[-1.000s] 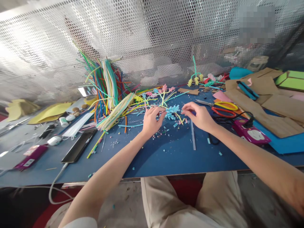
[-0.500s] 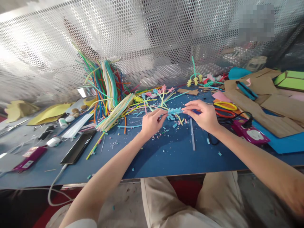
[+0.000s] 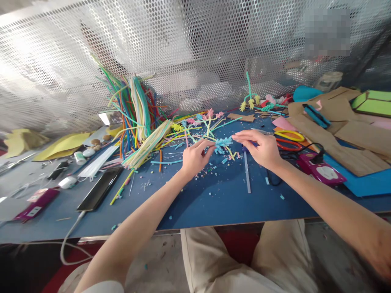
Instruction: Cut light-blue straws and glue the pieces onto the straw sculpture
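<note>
Between my two hands is a light-blue pipe-cleaner flower [image 3: 223, 144] with several short fuzzy lobes. My left hand [image 3: 197, 158] pinches its left end between thumb and fingers. At the opposite end, my right hand [image 3: 259, 147] has its thumb and fingertips drawn together on the tip of a lobe. The piece is held just above the table, over scattered pipe-cleaner clippings [image 3: 225, 161]. Behind it lie finished-looking pink blossoms [image 3: 210, 113] on pipe-cleaner stems. A clear glue stick [image 3: 247, 173] lies below my right hand, beside a partly hidden dark blue tool.
Bundled pipe cleaners [image 3: 149, 144] lie left of centre. A phone [image 3: 99, 189] with a cable is nearer the left edge. Scissors [image 3: 290, 136], a magenta power strip [image 3: 320, 169] and cardboard [image 3: 360, 138] fill the right. Perforated metal [image 3: 201, 53] stands behind the table.
My right fingertips have shifted slightly left and up along the blue flower, and the lobe there tilts upward a little. My left hand keeps its pinch.
</note>
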Available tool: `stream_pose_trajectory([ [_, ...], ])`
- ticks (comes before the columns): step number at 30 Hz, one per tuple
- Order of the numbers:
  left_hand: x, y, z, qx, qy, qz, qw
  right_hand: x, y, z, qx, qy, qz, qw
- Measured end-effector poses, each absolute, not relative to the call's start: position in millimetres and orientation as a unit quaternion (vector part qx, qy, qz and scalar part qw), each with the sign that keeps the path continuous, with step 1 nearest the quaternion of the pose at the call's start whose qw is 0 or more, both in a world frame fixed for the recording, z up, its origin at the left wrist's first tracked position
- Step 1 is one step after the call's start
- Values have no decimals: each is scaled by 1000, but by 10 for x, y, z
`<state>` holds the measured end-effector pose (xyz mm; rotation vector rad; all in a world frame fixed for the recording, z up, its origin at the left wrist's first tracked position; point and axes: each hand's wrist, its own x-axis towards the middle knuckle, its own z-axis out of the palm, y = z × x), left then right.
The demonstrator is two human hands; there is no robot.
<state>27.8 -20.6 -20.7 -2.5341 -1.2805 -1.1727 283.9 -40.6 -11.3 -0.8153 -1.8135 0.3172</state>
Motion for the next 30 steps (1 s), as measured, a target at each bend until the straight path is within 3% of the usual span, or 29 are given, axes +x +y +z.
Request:
stream_pose_trajectory([
  [7,288,-176,-242,-818,-420,-394,19,2821,-413,-91,-327,-726,138,589],
  [13,293,-203,-220,-825,-414,-385,27,2855,-407,-92,-356,-733,63,577],
  [30,301,-204,-213,-832,-404,-379,28,2839,-346,-170,-347,-729,135,574],
])
